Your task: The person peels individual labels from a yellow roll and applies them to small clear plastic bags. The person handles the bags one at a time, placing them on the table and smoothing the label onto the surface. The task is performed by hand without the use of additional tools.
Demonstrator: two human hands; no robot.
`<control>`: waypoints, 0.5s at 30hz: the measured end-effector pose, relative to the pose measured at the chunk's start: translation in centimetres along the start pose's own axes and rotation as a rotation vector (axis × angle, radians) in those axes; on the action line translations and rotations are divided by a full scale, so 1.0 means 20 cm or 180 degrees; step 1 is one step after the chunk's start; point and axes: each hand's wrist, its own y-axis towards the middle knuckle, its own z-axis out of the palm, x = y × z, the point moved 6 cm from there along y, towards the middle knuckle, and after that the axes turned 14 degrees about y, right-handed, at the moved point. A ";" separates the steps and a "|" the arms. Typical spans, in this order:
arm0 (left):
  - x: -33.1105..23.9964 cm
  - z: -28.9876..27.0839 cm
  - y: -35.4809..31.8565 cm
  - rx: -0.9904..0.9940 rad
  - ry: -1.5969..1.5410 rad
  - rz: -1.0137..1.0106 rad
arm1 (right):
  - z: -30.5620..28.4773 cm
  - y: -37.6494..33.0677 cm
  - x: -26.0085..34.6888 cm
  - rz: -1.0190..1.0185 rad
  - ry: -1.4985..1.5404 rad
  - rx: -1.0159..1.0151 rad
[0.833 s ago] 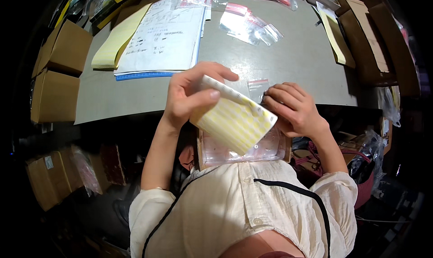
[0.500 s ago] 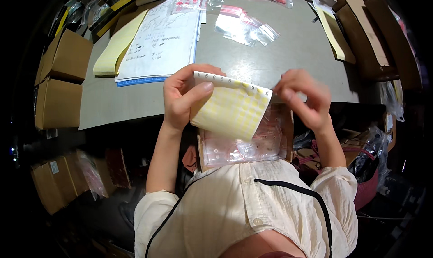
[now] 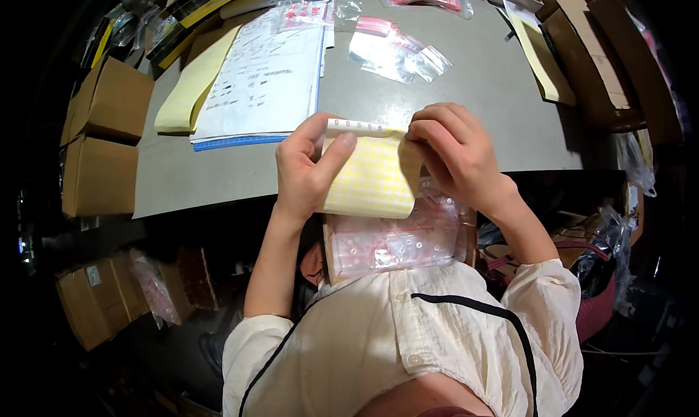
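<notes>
Forearms (image 3: 273,264) rise and converge in the head view. The left hand (image 3: 307,163) pinches the yellow-dotted sticker sheet (image 3: 373,175) by its left side, thumb in front; the right hand (image 3: 460,156), knuckles up and fingers curled, pinches its upper right corner. The sheet hangs before the grey table (image 3: 502,104), above clear plastic bags (image 3: 397,251).

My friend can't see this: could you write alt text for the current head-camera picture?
A person's left hand holds a yellow-patterned sheet while the right hand touches its upper right corner, above a box of clear plastic bags. Beyond, papers and packets lie on a grey table.
</notes>
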 end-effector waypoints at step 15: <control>0.02 -0.01 0.00 -0.0261 0.0429 0.0213 | 0.00 0.02 -0.04 0.0227 0.0306 0.0029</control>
